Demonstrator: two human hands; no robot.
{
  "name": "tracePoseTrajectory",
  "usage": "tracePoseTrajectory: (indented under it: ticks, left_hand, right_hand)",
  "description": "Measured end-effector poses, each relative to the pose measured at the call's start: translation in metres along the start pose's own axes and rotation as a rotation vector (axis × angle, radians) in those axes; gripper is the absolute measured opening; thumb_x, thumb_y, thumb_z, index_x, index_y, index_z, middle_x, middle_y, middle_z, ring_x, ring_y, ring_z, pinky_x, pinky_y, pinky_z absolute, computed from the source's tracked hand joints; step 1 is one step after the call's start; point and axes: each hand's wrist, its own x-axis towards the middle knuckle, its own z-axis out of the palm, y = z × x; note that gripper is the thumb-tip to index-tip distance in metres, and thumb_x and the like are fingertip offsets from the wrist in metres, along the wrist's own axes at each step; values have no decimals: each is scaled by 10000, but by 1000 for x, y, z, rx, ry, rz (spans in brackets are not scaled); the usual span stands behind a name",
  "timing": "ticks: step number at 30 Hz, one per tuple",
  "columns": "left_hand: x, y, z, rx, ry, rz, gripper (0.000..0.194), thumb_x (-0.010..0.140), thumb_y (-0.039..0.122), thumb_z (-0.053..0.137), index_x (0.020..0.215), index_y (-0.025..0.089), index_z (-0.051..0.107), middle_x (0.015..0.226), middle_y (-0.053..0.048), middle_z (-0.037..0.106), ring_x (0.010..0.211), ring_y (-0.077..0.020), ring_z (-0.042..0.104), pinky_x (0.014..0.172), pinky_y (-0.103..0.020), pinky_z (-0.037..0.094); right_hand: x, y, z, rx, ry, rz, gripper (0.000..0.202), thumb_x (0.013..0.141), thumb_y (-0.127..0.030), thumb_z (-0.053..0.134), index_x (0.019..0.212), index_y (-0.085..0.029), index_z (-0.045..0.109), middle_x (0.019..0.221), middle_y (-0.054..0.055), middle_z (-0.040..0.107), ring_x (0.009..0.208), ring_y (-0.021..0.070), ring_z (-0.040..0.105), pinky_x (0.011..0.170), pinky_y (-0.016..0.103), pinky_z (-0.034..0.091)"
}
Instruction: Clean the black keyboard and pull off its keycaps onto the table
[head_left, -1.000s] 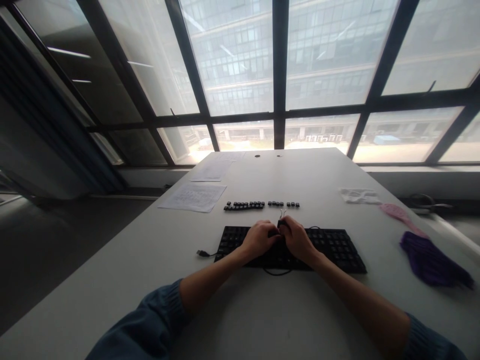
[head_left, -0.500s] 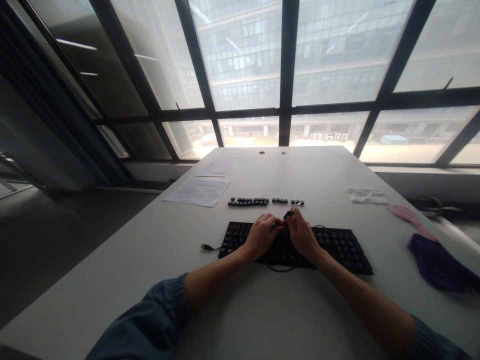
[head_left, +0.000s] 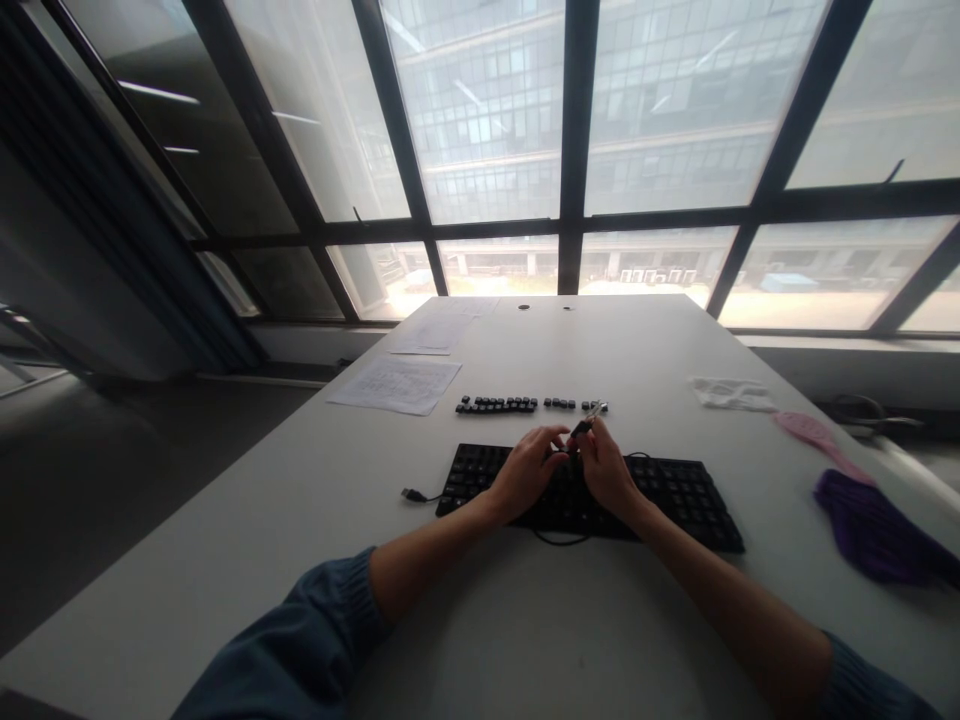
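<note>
A black keyboard (head_left: 686,500) lies on the white table under both my hands. My right hand (head_left: 606,472) is closed on a keycap puller (head_left: 582,428), a small black tool with thin metal wires pointing up and away. My left hand (head_left: 531,468) is over the keyboard's middle, thumb and fingers bent inward beside the puller. Whatever the left fingertips pinch is too small and dark to make out. Beyond the keyboard, loose black keycaps (head_left: 499,405) stand in rows, with smaller groups (head_left: 559,403) to their right. My hands hide the keys beneath them.
A USB plug (head_left: 414,495) lies left of the keyboard. Printed papers (head_left: 397,387) rest at the table's left side. Along the right edge are a white cloth (head_left: 733,393), a pink brush-shaped item (head_left: 814,432) and a purple cloth-like thing (head_left: 870,525). Windows rise beyond the table.
My left fingers have lifted and loosened slightly near the puller. The puller's tilt in my right hand has shifted a little. The keyboard and keycap rows stay put.
</note>
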Motion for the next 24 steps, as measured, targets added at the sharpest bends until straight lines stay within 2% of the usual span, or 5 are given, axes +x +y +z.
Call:
tracePoseTrajectory:
  ticks: [7,11,17,24]
  left_hand:
    - [-1,4,-3,0,-115,91,251,966,209,513,1190,239,623,1089,-62,617,977,-172,608,890,-291,497]
    - [1,-1,-1,-26,-62,79,227,933,187,554,1124,223,671,1077,-64,631,980,-177,620,907,-310,508]
    - [2,1,-3,-37,16,46,172,892,138,585,1004,214,693,998,-48,650,943,-169,621,879,-301,510]
    - [2,1,-3,6,91,37,96,907,183,602,942,201,690,974,-46,607,923,-162,600,854,-288,503]
  right_hand:
    - [0,-1,-2,-59,37,4,148,957,-360,411,923,-228,469,677,-17,557,595,169,517,574,281,405]
    - [1,-3,-2,-45,43,8,161,962,-357,413,871,-231,455,729,6,615,643,179,569,628,294,432]
    - [-1,-4,0,-44,30,-38,119,960,-332,423,937,-230,481,796,20,648,723,190,604,692,300,446]
    - [-2,-7,-1,-34,23,-91,108,955,-310,428,940,-224,492,816,21,651,729,176,601,701,291,448]
